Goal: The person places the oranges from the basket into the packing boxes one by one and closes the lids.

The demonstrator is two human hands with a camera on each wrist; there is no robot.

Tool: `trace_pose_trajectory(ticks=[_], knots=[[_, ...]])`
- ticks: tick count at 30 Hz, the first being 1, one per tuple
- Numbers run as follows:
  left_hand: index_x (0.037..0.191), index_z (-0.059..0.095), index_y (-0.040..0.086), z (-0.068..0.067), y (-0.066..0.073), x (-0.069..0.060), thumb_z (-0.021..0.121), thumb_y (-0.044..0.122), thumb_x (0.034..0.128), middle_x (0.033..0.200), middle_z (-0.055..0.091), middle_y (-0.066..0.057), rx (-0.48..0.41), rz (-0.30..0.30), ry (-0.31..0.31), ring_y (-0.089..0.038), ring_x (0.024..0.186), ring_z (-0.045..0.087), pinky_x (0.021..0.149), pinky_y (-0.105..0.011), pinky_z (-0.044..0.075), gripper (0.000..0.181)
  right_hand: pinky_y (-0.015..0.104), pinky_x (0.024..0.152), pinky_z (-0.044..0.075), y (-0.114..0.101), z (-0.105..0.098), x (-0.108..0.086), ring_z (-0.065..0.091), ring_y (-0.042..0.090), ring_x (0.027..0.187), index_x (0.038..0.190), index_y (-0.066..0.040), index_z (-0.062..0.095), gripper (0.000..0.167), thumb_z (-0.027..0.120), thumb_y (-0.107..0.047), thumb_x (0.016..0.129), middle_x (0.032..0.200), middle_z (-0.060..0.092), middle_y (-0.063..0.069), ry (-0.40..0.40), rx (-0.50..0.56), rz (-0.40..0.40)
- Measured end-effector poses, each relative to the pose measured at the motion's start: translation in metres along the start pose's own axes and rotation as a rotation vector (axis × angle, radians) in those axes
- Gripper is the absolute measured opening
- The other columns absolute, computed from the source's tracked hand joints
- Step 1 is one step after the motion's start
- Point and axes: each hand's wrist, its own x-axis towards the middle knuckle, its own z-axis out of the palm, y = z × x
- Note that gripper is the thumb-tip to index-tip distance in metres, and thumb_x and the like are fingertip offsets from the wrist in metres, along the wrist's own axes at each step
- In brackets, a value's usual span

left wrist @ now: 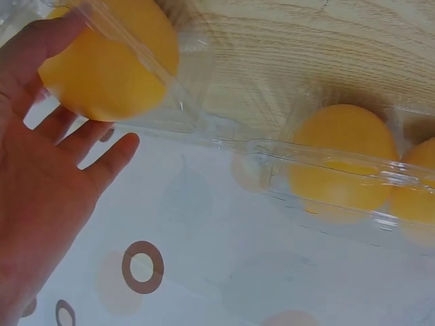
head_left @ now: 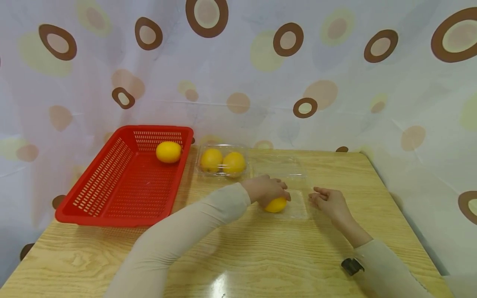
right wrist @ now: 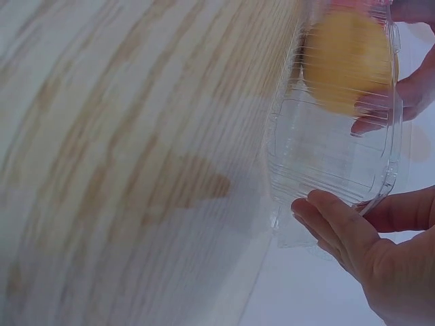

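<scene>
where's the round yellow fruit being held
In the head view, that fruit is right of centre, under the left hand, inside the open clear plastic box's left end.

Yellow-orange fruit (head_left: 275,205) in clear container (head_left: 297,207)

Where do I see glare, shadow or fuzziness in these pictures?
Head view: a white glare patch on the near part of the table, with otherwise soft shadows; left wrist view: small bright glints along the clear plastic of the two-fruit container; right wrist view: the wood grain looks pale, hazy and soft.
</scene>
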Motion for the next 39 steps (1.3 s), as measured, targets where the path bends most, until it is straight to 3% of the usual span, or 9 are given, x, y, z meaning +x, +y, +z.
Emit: trace_pose_trajectory(ticks=[10,16,22,26,29,31,35,37,39], knots=[[0.148,0.036,0.036,-0.007,0.007,-0.001,0.069,0.017,0.0879,0.158,0.022,0.003,0.063,-0.012,0.021,-0.021,0.144,0.021,0.114,-0.043,0.025,0.071,0.024,0.081,0.054,0.001,-0.001,-0.001,0.065,0.009,0.096,0.136,0.022,0.032,0.045,0.045,0.003,0.098,0.128,0.048,0.039,-0.001,-0.005,-0.016],[0.150,0.031,0.036,-0.015,0.006,-0.005,0.066,0.021,0.0912,0.160,0.016,0.002,0.098,-0.008,0.019,-0.021,0.145,0.018,0.114,-0.044,0.025,0.070,0.025,0.082,0.054,-0.001,-0.002,-0.002,0.064,0.007,0.095,0.137,0.021,0.030,0.046,0.045,0.002,0.098,0.130,0.047,0.038,-0.008,0.001,0.000],[0.148,0.037,0.028,-0.026,-0.009,-0.021,0.065,0.020,0.0914,0.156,0.029,0.000,-0.002,0.046,0.066,-0.020,0.142,0.028,0.111,-0.044,0.031,0.064,0.024,0.081,0.054,-0.001,-0.002,-0.002,0.065,0.005,0.093,0.138,0.021,0.030,0.046,0.044,0.003,0.098,0.130,0.047,0.039,-0.004,0.009,0.007],[0.145,0.043,0.016,-0.031,-0.039,-0.049,0.062,0.009,0.0922,0.149,0.040,-0.005,-0.197,0.110,0.200,-0.021,0.136,0.038,0.109,-0.037,0.034,0.056,0.024,0.081,0.053,0.000,-0.002,-0.001,0.065,0.007,0.094,0.137,0.022,0.031,0.045,0.045,0.004,0.098,0.128,0.048,0.039,-0.006,0.011,-0.008],[0.140,0.046,0.007,-0.031,-0.072,-0.079,0.058,0.006,0.0934,0.141,0.049,-0.010,-0.376,0.136,0.372,-0.025,0.130,0.045,0.109,-0.035,0.035,0.048,0.025,0.082,0.053,0.001,-0.001,0.000,0.065,0.007,0.094,0.136,0.023,0.031,0.045,0.045,0.004,0.097,0.126,0.050,0.038,-0.006,0.013,-0.012],[0.136,0.049,0.002,-0.029,-0.097,-0.100,0.056,0.005,0.0938,0.133,0.055,-0.012,-0.456,0.111,0.503,-0.026,0.123,0.050,0.105,-0.036,0.039,0.043,0.025,0.082,0.053,0.002,0.000,0.001,0.065,0.007,0.094,0.136,0.022,0.032,0.045,0.045,0.004,0.097,0.126,0.051,0.038,-0.005,0.011,-0.012],[0.128,0.054,-0.001,-0.017,-0.144,-0.137,0.055,0.001,0.0931,0.118,0.062,-0.016,-0.561,-0.057,0.700,-0.029,0.110,0.057,0.096,-0.041,0.047,0.035,0.024,0.081,0.053,0.002,0.000,0.001,0.065,0.010,0.096,0.136,0.022,0.032,0.046,0.046,0.004,0.097,0.126,0.050,0.038,-0.006,0.007,-0.011],[0.125,0.056,-0.002,-0.009,-0.164,-0.152,0.054,0.000,0.0929,0.114,0.062,-0.018,-0.603,-0.165,0.746,-0.031,0.106,0.057,0.095,-0.042,0.048,0.032,0.023,0.081,0.053,0.002,0.000,0.001,0.065,0.012,0.098,0.137,0.022,0.031,0.046,0.046,0.004,0.097,0.127,0.050,0.038,-0.005,0.008,-0.014],[0.125,0.055,-0.003,0.003,-0.181,-0.164,0.053,-0.001,0.0930,0.114,0.061,-0.019,-0.637,-0.270,0.751,-0.032,0.106,0.056,0.096,-0.044,0.047,0.032,0.023,0.081,0.053,0.003,0.000,0.001,0.065,0.011,0.098,0.136,0.022,0.031,0.046,0.046,0.005,0.097,0.127,0.049,0.039,-0.002,0.013,-0.019]])
